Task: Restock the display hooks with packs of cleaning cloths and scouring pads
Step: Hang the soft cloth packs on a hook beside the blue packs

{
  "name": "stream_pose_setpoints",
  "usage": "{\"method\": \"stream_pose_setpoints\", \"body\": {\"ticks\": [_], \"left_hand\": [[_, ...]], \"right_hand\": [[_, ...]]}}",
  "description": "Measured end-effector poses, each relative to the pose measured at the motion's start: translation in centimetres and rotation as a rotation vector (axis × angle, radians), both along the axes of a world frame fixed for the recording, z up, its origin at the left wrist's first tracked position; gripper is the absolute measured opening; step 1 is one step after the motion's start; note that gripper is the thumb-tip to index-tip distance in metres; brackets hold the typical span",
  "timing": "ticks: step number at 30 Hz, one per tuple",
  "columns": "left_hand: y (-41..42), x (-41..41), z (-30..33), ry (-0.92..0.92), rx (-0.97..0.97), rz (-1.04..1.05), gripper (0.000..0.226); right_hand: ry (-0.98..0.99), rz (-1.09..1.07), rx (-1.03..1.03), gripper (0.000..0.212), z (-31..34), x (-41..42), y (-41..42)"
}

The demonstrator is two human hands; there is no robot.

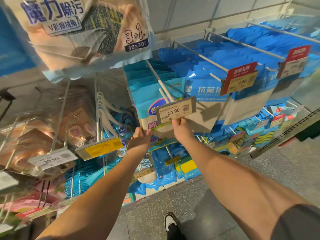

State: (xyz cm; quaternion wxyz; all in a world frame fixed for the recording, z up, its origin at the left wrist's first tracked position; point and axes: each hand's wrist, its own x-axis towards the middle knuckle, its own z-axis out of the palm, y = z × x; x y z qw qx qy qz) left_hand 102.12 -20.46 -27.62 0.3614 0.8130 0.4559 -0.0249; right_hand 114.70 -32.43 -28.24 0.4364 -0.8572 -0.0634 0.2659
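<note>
A blue-and-white pack of cleaning cloths (147,108) hangs at the front of a white display hook (161,82), behind a grey price tag reading 14.90 (175,110). My left hand (141,138) grips the pack's lower left edge. My right hand (181,130) holds the pack's lower part just under the price tag, thumb up at the tag's bottom edge. More blue packs (136,75) sit behind it on the same hook.
A large cloth pack marked 3+1 (83,32) hangs overhead at top left. Blue packs (216,66) with red price tags (239,78) fill the hooks to the right. Yellow-tagged hook (102,148) and pink goods at left. Scouring pads (187,167) hang lower. Grey floor and my shoe (170,222) lie below.
</note>
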Motion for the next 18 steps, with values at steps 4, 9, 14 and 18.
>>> {"method": "stream_pose_setpoints", "body": {"ticks": [4, 9, 14, 18], "left_hand": [[-1.3, -2.8, 0.2, 0.054, 0.035, -0.096, 0.064], [-4.9, -10.3, 1.2, -0.049, 0.073, -0.227, 0.046], [-7.6, -22.1, 1.5, -0.061, 0.102, -0.314, 0.037], [-9.9, -33.0, 2.1, -0.061, 0.134, -0.352, 0.031]], "right_hand": [[-0.028, 0.038, -0.061, 0.070, 0.7, -3.0, -3.3], [-0.145, 0.079, -0.109, 0.052, 2.2, -9.4, -8.9], [-0.187, 0.203, -0.132, 0.047, 3.1, -19.8, -14.2], [-0.204, 0.347, -0.173, 0.049, 3.7, -29.5, -17.0]]}}
